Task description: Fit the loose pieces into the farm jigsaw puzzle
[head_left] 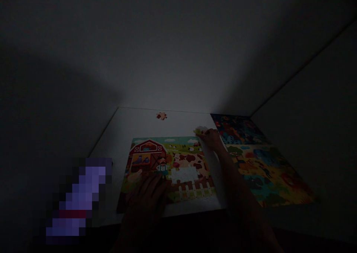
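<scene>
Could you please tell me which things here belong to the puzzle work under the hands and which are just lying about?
In hand:
colourful farm jigsaw puzzle
pale puzzle piece in right hand
left hand resting on the puzzle

Lying about:
second colourful animal puzzle
loose brown-spotted piece

White table, farm puzzle, second puzzle, loose piece

1. My left hand lies flat, palm down, fingers spread, at the lower centre of the frame.
2. My right hand sits right of centre, fingers pinched together.
3. My right forearm runs from there to the lower right edge.
</scene>
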Tool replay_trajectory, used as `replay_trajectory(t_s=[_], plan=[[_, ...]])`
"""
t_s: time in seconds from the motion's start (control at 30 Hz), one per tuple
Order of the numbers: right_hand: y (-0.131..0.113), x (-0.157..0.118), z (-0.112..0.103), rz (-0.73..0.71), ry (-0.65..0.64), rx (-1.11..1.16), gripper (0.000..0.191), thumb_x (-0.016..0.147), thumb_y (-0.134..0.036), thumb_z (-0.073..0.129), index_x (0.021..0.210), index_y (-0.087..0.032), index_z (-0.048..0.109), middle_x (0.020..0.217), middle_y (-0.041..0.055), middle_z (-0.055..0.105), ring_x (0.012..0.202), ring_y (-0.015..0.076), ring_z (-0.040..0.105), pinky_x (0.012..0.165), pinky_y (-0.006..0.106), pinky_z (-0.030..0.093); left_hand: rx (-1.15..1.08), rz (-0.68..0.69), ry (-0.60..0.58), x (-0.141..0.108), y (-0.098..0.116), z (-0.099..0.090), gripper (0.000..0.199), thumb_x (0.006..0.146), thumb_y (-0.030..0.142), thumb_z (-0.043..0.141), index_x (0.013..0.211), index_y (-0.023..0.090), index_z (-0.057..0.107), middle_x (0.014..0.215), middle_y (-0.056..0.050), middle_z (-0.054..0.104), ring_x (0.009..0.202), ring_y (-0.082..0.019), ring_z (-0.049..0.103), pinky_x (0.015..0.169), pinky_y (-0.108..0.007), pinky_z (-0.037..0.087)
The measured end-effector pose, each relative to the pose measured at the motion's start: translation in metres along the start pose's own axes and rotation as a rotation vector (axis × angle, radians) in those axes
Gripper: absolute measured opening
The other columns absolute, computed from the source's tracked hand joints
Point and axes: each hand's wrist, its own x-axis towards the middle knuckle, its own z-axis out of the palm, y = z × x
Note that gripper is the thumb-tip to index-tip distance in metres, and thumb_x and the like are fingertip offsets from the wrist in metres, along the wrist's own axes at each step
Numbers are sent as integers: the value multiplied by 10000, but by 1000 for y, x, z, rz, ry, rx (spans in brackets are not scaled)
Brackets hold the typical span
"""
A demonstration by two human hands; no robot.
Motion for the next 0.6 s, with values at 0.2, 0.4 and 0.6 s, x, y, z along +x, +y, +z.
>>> replay_trajectory(t_s=[0.2, 0.4, 0.6], plan=[[0, -4, 2, 45, 40, 58, 552, 651, -630, 709, 932, -179, 558, 900, 75, 645, 762, 203, 583, 658, 306, 424, 16, -13, 9, 0, 4, 1, 336, 959, 248, 484, 1270, 250, 611, 1331, -58, 617, 1263, -252, 541, 1090, -464, 427], [-3, -5, -3, 14, 24, 243, 474, 740, -476, 617, 1104, -175, 571, 843, 58, 654, 715, 204, 589, 652, 324, 434, 21, -18, 27, 1, 5, 1, 304, 958, 239, 483, 1222, 241, 633, 1306, -57, 631, 1260, -253, 541, 1091, -478, 418], [-8, -8, -12, -77, -2, 318, 310, 812, -468, 527, 875, -180, 622, 803, 57, 649, 737, 198, 563, 664, 314, 411, 55, 18, -13, 4, 3, -2, 322, 945, 268, 495, 1240, 256, 623, 1305, -54, 626, 1248, -257, 538, 1054, -458, 452]])
